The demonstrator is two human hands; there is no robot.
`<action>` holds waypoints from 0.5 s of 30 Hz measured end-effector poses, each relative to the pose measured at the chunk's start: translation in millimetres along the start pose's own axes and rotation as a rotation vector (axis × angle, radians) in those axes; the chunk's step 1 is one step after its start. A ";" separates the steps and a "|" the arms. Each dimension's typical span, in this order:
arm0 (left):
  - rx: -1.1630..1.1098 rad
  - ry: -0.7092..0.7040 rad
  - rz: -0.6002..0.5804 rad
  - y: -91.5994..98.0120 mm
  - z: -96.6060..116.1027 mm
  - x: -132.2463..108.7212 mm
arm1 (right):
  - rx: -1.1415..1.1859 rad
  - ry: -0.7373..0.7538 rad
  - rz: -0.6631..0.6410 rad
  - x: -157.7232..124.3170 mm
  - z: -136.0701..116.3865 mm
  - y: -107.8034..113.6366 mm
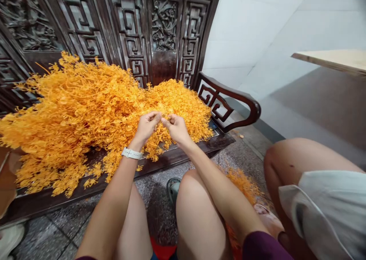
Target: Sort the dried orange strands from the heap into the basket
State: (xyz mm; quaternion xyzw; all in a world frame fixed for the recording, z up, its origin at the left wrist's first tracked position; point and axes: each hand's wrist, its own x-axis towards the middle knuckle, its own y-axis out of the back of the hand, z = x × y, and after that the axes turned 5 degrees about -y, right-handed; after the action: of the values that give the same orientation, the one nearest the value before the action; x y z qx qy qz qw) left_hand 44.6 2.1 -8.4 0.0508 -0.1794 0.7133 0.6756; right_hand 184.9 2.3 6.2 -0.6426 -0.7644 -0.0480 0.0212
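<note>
A large heap of orange plastic-looking flower sprigs [94,103] covers the seat of a dark carved wooden bench [171,153]. Just over the front of the heap's right part, my left hand [147,127] is closed in a pinch, a pale watch strap [132,153] on its wrist. My right hand [177,129] pinches close beside it, the thumbs and fingertips of both nearly meeting. Whatever lies between the fingers is too small to make out against the orange behind.
The bench's curved armrest [243,100] rises right of the heap. More orange sprigs [241,183] lie on the speckled floor to the right, near another person's bare knee [297,161]. A light wooden board [337,60] juts in at upper right. A brown box [7,176] stands at far left.
</note>
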 end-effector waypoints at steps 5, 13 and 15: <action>-0.039 0.041 0.112 5.5 1.7 0.7 | 0.103 -0.019 -0.026 -4.8 -8.1 -0.6; -0.176 0.013 0.317 -7.4 1.2 1.7 | -0.397 0.400 -0.057 -8.7 -17.4 -6.3; -0.177 -0.020 0.354 -4.8 -2.8 3.6 | -0.554 0.443 -0.090 -17.3 -25.3 -6.0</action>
State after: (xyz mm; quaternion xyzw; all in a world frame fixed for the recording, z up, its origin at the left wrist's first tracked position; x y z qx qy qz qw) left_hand 49.5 6.5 -8.9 -0.0342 -0.2544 0.8018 0.5396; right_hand 181.3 -18.2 29.4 -0.5636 -0.7269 -0.3924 0.0093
